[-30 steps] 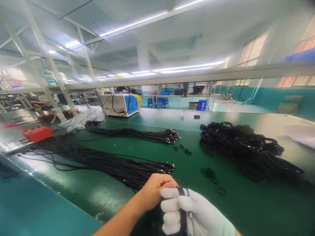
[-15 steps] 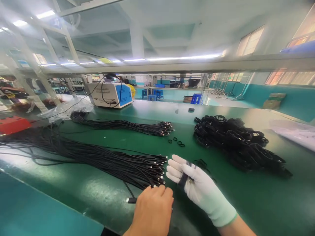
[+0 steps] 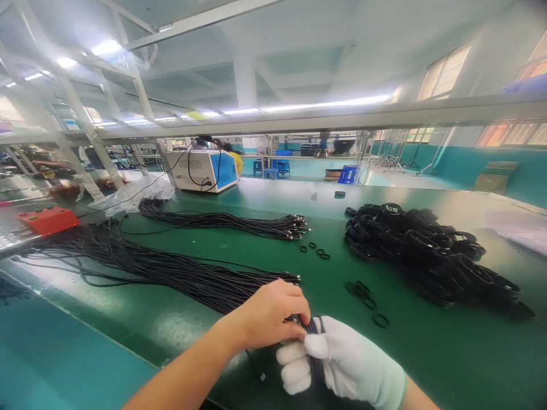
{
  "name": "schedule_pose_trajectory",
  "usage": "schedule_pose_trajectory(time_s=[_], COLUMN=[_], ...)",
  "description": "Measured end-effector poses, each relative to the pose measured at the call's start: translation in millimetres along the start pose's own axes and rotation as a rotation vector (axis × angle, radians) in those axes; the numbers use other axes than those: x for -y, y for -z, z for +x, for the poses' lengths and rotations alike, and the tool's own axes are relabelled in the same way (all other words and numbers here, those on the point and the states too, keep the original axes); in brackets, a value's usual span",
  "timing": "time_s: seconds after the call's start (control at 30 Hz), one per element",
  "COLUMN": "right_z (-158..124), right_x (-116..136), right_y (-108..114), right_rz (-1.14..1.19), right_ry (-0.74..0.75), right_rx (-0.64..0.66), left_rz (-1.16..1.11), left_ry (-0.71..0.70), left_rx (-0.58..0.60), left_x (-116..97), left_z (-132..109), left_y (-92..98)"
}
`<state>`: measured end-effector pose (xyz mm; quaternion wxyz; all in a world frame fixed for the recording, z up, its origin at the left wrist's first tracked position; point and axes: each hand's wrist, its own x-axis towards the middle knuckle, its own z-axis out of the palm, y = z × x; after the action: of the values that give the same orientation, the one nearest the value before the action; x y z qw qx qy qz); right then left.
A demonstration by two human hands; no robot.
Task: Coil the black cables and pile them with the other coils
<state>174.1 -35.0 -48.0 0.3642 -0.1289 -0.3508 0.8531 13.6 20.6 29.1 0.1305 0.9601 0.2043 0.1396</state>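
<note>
**Hands closed on a small cable coil at the near edge of the bench**

A long green-topped workbench (image 3: 427, 353) fills the view. On its right lies a broad heap of coiled black cables (image 3: 427, 250). On the left lies a long sheaf of straight black cables (image 3: 171, 273), with a thinner second sheaf (image 3: 226, 221) behind it. A white-and-blue machine cabinet (image 3: 203, 169) and a flat red box (image 3: 48, 219) stand further off. Small black rubber rings (image 3: 314, 249) lie scattered between the sheaves and the heap.

At the front, the white-gloved right hand (image 3: 342, 361) is curled into a fist around a small coil of black cable (image 3: 315, 330), held just above the bench edge. The bare left hand (image 3: 267, 313) touches it — fingers drawn together, pinching the strands at the top of the coil.

As I judge it, the work goes best if the turns lie flat and side by side under the glove. The pinch should sit close to the coil, so that no loop slackens or crosses.
</note>
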Motion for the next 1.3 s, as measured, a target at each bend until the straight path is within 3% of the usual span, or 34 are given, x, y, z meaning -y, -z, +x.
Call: schedule_pose_trajectory(time_s=[0.13,0.27,0.33,0.43,0.53,0.7,0.8,0.93,1.07,1.13,1.2,1.3], right_z=[-2,-7,-8,-6,-3,-5,-8,-13,-19,-24,-30,-39], right_x=[-3,1,4,6,6,8,13,18,17,21,30,47], right_y=[4,1,-2,-5,-5,-6,-8,-12,-19,-22,-25,-33], right_rz=[0.076,0.137,0.167,0.199,0.147,-0.105,-0.238,-0.393,-0.457,-0.474,-0.508,-0.571], right_ry=[-0.080,-0.097,-0.073,-0.063,-0.025,0.031,-0.008,-0.065,-0.050,-0.059,-0.085,-0.127], right_rx=[-0.042,0.027,0.021,0.024,0.038,0.032,0.038,0.022,-0.050,-0.053,-0.040,-0.032], left_rz=[0.028,-0.368,-0.633,-0.873,-0.911,-1.070,-1.004,-0.907,-0.756,-0.655,-0.590,-0.519], left_ry=[-0.030,0.244,0.401,0.514,0.494,0.504,0.505,0.516,0.346,0.262,0.229,0.162], left_rx=[0.034,0.165,0.168,0.029,-0.147,-0.163,-0.243,-0.445,-0.718,-0.792,-0.750,-0.568], left_x=[-2,1,3,2,-4,-15,-21,-30,-36,-38,-40,-45], left_z=[5,10,9,2,-8,-18,-20,-21,-22,-21,-20,-20], left_y=[5.2,9.0,1.8,-16.3,-30.9,-38.9,-43.0,-59.4,-82.7,-87.0,-82.8,-66.9])
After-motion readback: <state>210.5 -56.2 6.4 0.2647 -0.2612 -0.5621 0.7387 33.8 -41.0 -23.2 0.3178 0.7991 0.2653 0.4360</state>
